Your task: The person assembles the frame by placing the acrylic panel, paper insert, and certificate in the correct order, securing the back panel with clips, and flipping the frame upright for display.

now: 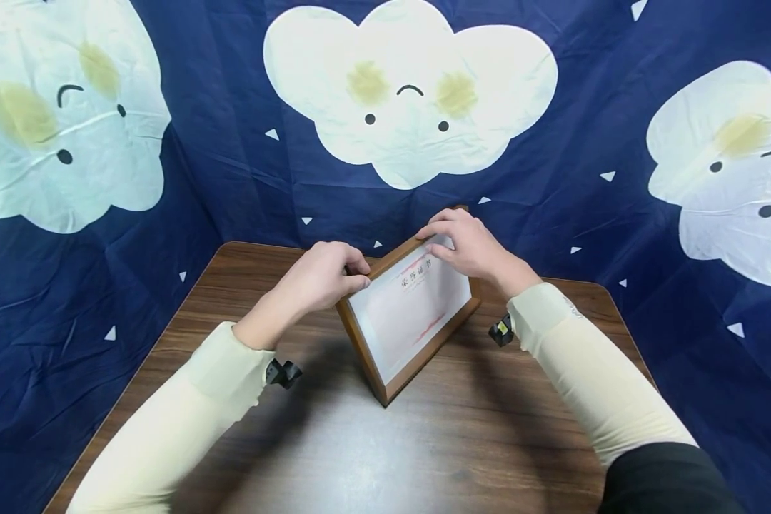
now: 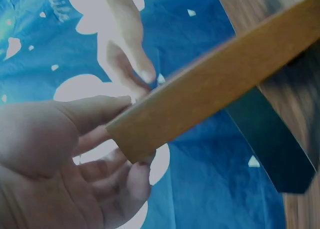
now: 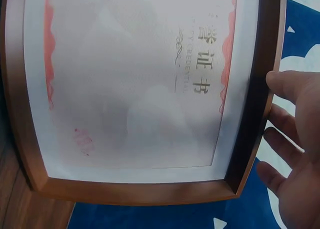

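A brown wooden picture frame (image 1: 365,357) stands upright on the table, turned at an angle, with its lower edge on the tabletop. Inside it is a white certificate (image 1: 401,310) with red borders and printed characters. My left hand (image 1: 318,277) pinches the frame's upper left corner, thumb at the front and fingers behind. Near the other end of the top edge, my right hand (image 1: 467,244) holds the frame; the right wrist view has its thumb and fingertips against the rim. A dark stand leg (image 2: 272,144) juts from the frame's back in the left wrist view.
The wood-grain table (image 1: 360,457) has rounded far corners. Behind it and along both sides hangs a dark blue cloth (image 1: 231,143) printed with white clouds and small triangles. A small black camera (image 1: 284,373) sits at the left wrist, another camera (image 1: 501,330) at the right.
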Tool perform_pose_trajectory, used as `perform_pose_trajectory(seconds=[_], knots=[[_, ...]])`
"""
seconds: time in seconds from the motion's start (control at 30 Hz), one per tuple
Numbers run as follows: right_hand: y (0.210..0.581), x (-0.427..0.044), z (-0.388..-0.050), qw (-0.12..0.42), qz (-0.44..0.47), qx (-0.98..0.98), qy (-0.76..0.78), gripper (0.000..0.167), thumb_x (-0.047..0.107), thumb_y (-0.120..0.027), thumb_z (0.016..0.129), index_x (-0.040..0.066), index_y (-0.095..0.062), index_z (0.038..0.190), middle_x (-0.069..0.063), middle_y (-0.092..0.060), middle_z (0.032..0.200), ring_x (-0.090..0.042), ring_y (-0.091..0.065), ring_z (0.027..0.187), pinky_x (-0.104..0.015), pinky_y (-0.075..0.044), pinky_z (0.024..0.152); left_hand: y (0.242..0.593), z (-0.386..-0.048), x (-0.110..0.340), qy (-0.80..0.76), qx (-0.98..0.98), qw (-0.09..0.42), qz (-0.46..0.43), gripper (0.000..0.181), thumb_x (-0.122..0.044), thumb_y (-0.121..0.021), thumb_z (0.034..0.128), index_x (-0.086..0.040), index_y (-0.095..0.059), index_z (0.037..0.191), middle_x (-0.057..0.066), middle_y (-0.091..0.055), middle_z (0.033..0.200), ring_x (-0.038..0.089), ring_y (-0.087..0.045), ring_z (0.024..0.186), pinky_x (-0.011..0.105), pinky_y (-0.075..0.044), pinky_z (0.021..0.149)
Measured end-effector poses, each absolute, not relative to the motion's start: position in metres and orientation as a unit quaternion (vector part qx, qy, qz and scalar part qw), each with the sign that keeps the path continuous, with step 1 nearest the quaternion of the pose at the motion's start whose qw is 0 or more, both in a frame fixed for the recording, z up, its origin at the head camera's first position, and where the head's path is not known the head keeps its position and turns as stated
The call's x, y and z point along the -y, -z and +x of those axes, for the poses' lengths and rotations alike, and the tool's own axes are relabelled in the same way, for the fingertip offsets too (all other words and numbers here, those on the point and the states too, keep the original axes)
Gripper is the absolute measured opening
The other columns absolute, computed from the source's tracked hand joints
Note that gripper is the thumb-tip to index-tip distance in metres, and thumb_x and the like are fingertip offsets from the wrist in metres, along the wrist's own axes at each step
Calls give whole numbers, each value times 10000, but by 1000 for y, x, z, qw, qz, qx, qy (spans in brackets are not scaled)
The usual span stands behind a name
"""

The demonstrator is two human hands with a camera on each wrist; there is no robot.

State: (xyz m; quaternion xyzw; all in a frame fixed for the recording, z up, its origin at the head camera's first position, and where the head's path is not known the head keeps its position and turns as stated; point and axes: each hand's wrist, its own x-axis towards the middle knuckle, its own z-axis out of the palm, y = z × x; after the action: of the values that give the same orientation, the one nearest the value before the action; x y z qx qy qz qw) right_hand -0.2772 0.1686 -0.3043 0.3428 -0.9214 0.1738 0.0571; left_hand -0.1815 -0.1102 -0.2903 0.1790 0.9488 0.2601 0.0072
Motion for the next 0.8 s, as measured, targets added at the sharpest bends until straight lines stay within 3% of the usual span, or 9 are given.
perform_pose_trajectory(seconds=[0.13, 0.4, 0.6, 0.8], knots=[[301, -173, -278, 42, 318, 930, -181, 250, 210, -678, 991, 190, -743, 1232, -56, -623, 1301, -303, -518, 1268, -555, -371, 1081, 293, -187, 117, -260, -945, -17, 200, 80, -212, -737, 941, -163, -797, 964, -10, -714, 903, 177, -615, 806, 356, -516, 734], [301, -189, -285, 31, 280, 944, -170, 263, 249, -664, 1003, 184, -716, 1252, -65, -592, 1334, -302, -509, 1295, -589, -356, 1095, 297, -197, 128, -263, -938, -9, 227, 189, -165, -677, 975, -97, -782, 1116, 35, -712, 1053, 194, -638, 898, 375, -542, 808], [303, -203, -291, 40, 258, 952, -160, 275, 242, -658, 1004, 171, -703, 1266, -90, -594, 1352, -328, -492, 1326, -594, -339, 1126, 297, -198, 131, -254, -938, 6, 234, 290, -120, -622, 950, -81, -750, 1208, 51, -690, 1150, 212, -645, 978, 401, -545, 856], [306, -217, -295, 50, 242, 956, -156, 279, 245, -659, 1001, 168, -697, 1267, -104, -599, 1354, -344, -481, 1362, -598, -339, 1130, 298, -200, 137, -238, -945, -8, 223, 288, -160, -609, 966, -86, -748, 1207, 52, -686, 1153, 212, -656, 994, 416, -550, 869]])
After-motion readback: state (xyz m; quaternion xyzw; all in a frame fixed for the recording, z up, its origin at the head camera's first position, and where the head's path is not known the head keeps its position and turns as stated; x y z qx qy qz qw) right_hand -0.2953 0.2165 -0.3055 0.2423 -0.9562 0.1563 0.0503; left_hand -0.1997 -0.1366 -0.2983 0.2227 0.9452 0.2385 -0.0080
